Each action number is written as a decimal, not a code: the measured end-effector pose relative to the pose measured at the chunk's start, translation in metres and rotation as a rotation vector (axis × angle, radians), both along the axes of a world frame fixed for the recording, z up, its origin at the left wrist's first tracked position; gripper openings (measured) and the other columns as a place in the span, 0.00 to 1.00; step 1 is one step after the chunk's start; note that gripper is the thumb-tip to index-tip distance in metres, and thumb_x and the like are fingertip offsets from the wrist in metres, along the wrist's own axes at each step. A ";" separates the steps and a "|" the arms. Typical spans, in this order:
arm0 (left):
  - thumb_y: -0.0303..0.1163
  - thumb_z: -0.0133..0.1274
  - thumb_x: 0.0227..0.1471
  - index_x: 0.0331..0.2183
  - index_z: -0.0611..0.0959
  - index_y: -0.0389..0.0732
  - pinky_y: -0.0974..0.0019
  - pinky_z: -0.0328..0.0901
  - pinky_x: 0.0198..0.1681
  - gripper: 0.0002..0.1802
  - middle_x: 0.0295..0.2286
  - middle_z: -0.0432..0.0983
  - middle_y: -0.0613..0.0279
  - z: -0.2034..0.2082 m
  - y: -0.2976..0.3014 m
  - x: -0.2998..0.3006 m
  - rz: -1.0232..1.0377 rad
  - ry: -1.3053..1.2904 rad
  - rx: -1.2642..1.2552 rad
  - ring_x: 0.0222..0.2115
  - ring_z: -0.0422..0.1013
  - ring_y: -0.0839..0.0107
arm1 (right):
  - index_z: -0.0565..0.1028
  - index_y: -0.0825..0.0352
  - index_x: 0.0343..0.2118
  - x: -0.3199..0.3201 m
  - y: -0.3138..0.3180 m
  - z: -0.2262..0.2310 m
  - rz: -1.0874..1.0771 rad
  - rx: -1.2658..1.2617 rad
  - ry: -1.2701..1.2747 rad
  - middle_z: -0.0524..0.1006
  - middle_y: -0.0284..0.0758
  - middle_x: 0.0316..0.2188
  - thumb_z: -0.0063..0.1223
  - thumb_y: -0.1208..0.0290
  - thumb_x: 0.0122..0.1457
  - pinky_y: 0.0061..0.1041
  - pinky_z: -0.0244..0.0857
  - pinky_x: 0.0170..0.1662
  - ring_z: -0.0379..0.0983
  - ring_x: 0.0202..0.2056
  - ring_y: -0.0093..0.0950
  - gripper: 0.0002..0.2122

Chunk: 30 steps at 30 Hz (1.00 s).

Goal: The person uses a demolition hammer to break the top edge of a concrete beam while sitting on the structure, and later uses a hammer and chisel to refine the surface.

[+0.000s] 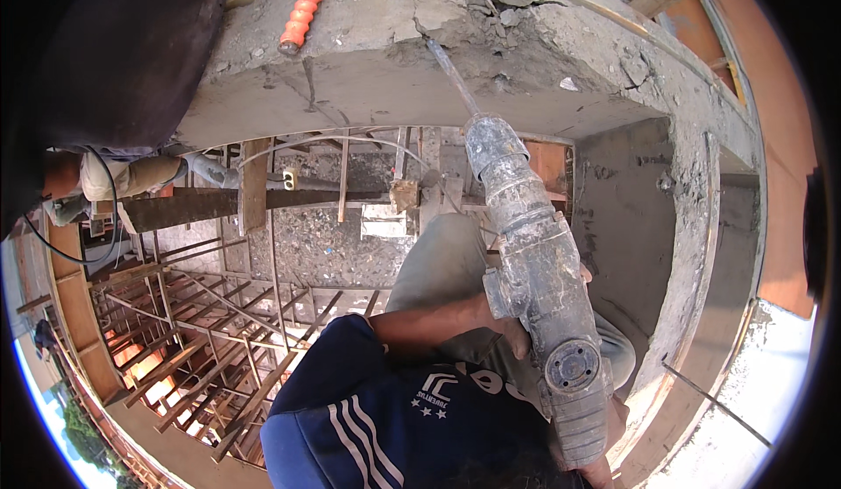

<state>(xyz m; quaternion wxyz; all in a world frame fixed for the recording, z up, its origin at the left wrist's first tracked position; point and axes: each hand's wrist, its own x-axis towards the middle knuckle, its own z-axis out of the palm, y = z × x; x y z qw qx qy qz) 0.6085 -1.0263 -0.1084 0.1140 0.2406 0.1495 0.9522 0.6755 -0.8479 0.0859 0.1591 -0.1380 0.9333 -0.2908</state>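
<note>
Left hand (517,337), right hand (617,426) partly hidden by drill (536,239).

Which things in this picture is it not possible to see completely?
In the head view:
Left hand: partly hidden behind the demolition hammer.
Right hand: mostly covered by the same hammer.
Chisel: tip hidden in the broken concrete.
Orange-handled tool: far end cut off by the top edge.
</note>
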 end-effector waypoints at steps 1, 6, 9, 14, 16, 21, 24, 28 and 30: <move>0.42 0.78 0.26 0.61 0.56 0.36 0.59 0.63 0.56 0.66 0.50 0.69 0.57 0.011 -0.009 -0.004 -0.061 -0.031 0.039 0.51 0.68 0.68 | 0.77 0.66 0.29 0.002 0.000 0.000 -0.010 0.008 0.002 0.77 0.36 0.22 0.63 0.68 0.32 0.30 0.65 0.33 0.74 0.25 0.37 0.16; 0.40 0.77 0.27 0.60 0.58 0.36 0.59 0.64 0.55 0.63 0.51 0.70 0.58 -0.008 0.006 -0.023 0.018 0.045 -0.008 0.52 0.67 0.68 | 0.77 0.65 0.29 -0.011 0.007 0.005 -0.015 0.045 0.067 0.77 0.35 0.22 0.63 0.69 0.34 0.29 0.64 0.34 0.74 0.25 0.36 0.15; 0.44 0.76 0.28 0.59 0.62 0.35 0.59 0.64 0.54 0.60 0.51 0.71 0.57 -0.026 0.028 -0.017 0.155 -0.003 -0.132 0.52 0.68 0.67 | 0.77 0.65 0.29 -0.025 0.002 0.011 -0.004 0.056 0.133 0.77 0.35 0.22 0.62 0.70 0.35 0.29 0.64 0.34 0.74 0.25 0.36 0.14; 0.61 0.69 0.33 0.55 0.68 0.33 0.59 0.64 0.53 0.56 0.49 0.72 0.58 -0.087 0.001 -0.018 0.302 -0.212 -0.589 0.50 0.68 0.67 | 0.77 0.67 0.30 -0.058 -0.024 0.008 0.033 -0.244 0.126 0.78 0.36 0.24 0.62 0.73 0.37 0.29 0.64 0.36 0.74 0.27 0.37 0.13; 0.67 0.65 0.31 0.55 0.69 0.32 0.59 0.66 0.53 0.59 0.48 0.73 0.58 -0.095 -0.011 -0.037 0.410 -0.187 -0.587 0.48 0.70 0.66 | 0.76 0.70 0.33 -0.068 -0.031 -0.023 0.161 -0.392 0.164 0.78 0.39 0.25 0.62 0.74 0.35 0.27 0.68 0.34 0.77 0.26 0.37 0.17; 0.71 0.65 0.27 0.54 0.71 0.32 0.62 0.67 0.51 0.62 0.47 0.74 0.58 -0.064 -0.095 -0.058 0.344 -0.184 -0.516 0.46 0.72 0.68 | 0.73 0.72 0.34 -0.072 -0.090 -0.104 -0.071 -0.798 0.024 0.78 0.36 0.26 0.60 0.79 0.42 0.28 0.68 0.37 0.78 0.28 0.29 0.14; 0.69 0.67 0.29 0.52 0.73 0.32 0.63 0.65 0.52 0.59 0.47 0.74 0.60 -0.074 -0.087 -0.053 0.323 -0.214 -0.596 0.46 0.71 0.70 | 0.74 0.72 0.33 -0.059 -0.067 -0.107 -0.067 -0.712 0.041 0.78 0.36 0.25 0.60 0.79 0.43 0.28 0.68 0.37 0.77 0.28 0.28 0.12; 0.55 0.73 0.33 0.58 0.65 0.35 0.59 0.61 0.57 0.57 0.52 0.69 0.59 -0.054 -0.035 -0.020 0.258 -0.158 -0.525 0.52 0.65 0.68 | 0.77 0.69 0.30 -0.035 -0.008 -0.062 -0.033 -0.624 0.071 0.79 0.36 0.25 0.59 0.77 0.39 0.31 0.69 0.36 0.77 0.27 0.34 0.11; 0.50 0.74 0.34 0.60 0.62 0.37 0.58 0.61 0.57 0.58 0.53 0.67 0.59 -0.021 0.003 0.001 0.139 -0.119 -0.417 0.53 0.65 0.67 | 0.78 0.68 0.29 -0.008 0.028 -0.039 -0.025 -0.493 0.119 0.79 0.36 0.24 0.60 0.75 0.37 0.30 0.69 0.34 0.78 0.27 0.34 0.12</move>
